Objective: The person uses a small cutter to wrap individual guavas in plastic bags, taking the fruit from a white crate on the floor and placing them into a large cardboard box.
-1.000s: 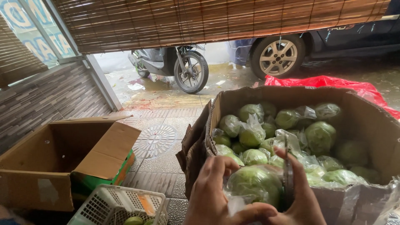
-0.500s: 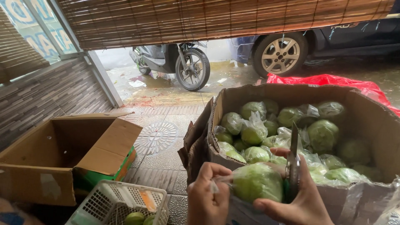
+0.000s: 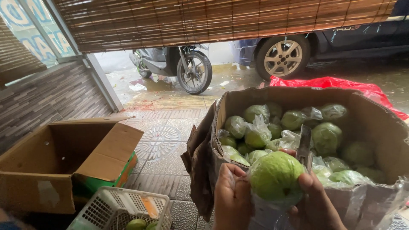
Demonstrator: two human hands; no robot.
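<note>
My right hand (image 3: 316,200) grips a large green guava (image 3: 275,175) and also holds a small knife blade (image 3: 304,147) that sticks up beside the fruit. My left hand (image 3: 231,196) pinches the clear plastic wrap (image 3: 260,208) pulled down below the guava. Both hands are in front of a big cardboard box (image 3: 375,123) filled with several guavas wrapped in plastic bags (image 3: 294,120).
An open cardboard box (image 3: 55,162) lies on the tiled floor at the left. A white plastic basket (image 3: 110,208) with green fruit stands at the bottom left. Beyond a bamboo blind are a scooter (image 3: 179,64), a car wheel (image 3: 283,57) and a red sheet (image 3: 336,83).
The plastic wrap has come off the top of the guava, which now sits bare in my right hand. My left hand has pulled the wrap downward.
</note>
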